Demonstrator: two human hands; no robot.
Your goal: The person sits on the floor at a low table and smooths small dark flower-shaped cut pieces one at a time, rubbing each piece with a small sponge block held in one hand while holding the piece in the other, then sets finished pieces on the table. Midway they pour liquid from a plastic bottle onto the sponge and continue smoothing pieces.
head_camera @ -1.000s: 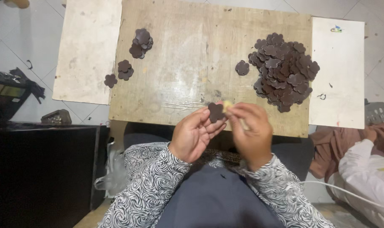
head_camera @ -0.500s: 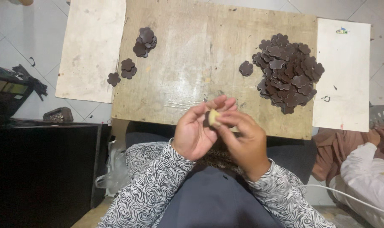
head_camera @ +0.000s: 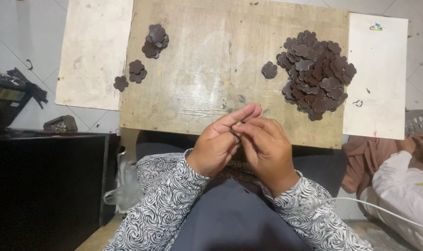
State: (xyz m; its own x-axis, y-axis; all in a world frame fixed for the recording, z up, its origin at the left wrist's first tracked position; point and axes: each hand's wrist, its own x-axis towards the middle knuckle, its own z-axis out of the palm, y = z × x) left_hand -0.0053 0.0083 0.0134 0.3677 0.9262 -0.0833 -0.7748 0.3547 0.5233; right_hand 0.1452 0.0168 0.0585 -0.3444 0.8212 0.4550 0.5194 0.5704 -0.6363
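Wooden board, white tiled floor, hands together

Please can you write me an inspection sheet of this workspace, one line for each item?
Surface: worn wooden board, with a pale panel to its left and a white panel to its right.
Job's things: large pile of dark flower-shaped pieces, one single piece beside it, small stack and three loose pieces at the left edge.
Clutter: clear plastic bag by the knee.
Grips: left hand and right hand pressed together; what they pinch is hidden.
Cables: white cable.
Surroundings: tiled floor, black cabinet, another person's sleeve.
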